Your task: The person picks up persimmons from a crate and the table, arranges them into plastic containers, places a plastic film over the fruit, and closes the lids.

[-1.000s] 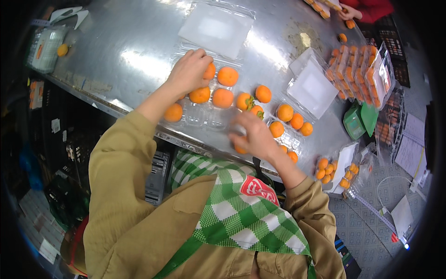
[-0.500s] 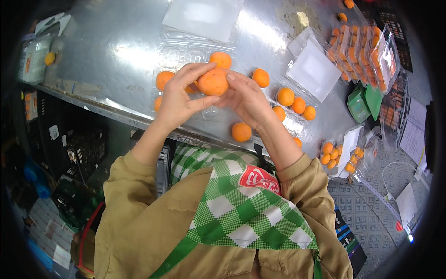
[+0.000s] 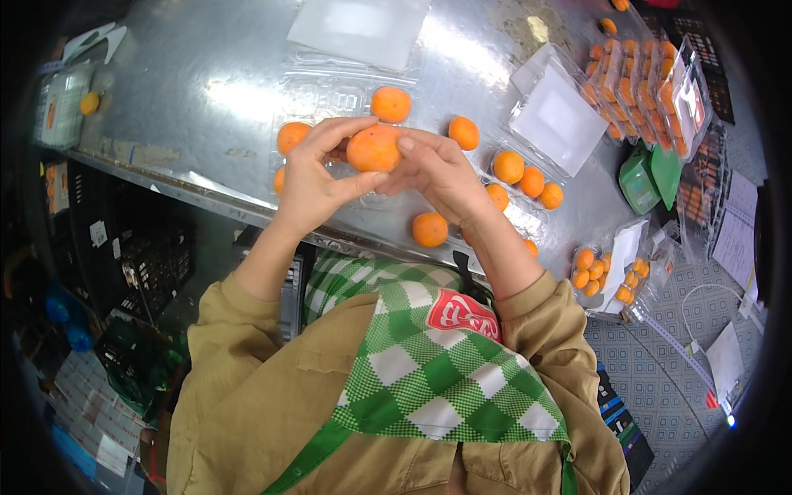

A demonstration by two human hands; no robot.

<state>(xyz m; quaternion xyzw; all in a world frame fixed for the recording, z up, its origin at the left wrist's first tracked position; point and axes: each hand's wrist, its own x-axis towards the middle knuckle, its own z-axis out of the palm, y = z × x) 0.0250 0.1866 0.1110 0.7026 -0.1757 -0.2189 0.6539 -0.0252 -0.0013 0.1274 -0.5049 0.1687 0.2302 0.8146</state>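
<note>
Between both hands, above the table's near edge, I hold a large orange mandarin [image 3: 374, 149]. My left hand [image 3: 312, 183] is curved round its left side, thumb below and fingers above. The fingers of my right hand [image 3: 443, 175] press on its right side. Under and beyond my hands lies a clear plastic tray [image 3: 319, 97]. One mandarin [image 3: 390, 105] sits just beyond the held one, and another mandarin [image 3: 293, 138] is left of my left hand. Right of my right hand, several smaller mandarins [image 3: 508, 167] rest in a second clear tray; a loose mandarin [image 3: 430, 229] lies near the edge.
The metal table [image 3: 181, 99] carries a white sheet [image 3: 359, 29] at the back and a white-lined clear tray [image 3: 563, 115] at the right. Packed clear boxes [image 3: 652, 87] stand stacked beyond, near a green container [image 3: 639, 181]. Dark crates [image 3: 157, 268] are below left.
The held mandarin has shifted slightly left and seems turned a little between my fingers. Both hands keep their hold on it; the fruit on the table stays in place.
</note>
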